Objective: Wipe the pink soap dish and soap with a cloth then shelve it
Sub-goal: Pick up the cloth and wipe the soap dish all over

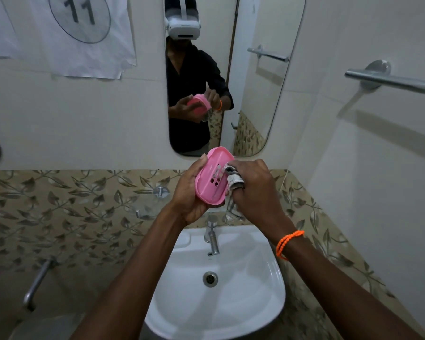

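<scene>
Count: one pink soap dish (212, 176), one grey-white cloth (233, 182), one white sink (268, 278) with one tap (212, 238) and one drain (210, 279). One mirror (260, 94) on the far wall, one paper sheet (84, 35) marked 11 at far left, one towel rail (393, 82) at right. No soap can be made out in the dish.

Both hands raised above the sink, just near of the mirror's lower edge. Left hand (189, 192) cups the dish from the left, fingers curled round its back and thumb on the upper rim; dish tilted, slotted inner face turned right. Right hand (254, 190) has the cloth wrapped over its fingertips, fingers curled on it, pressing it to the dish's right inner side. Cloth tail hangs below, between the two hands. One orange bead bracelet (288, 242) on the right wrist. Dish sits between the hands, touching both.
</scene>
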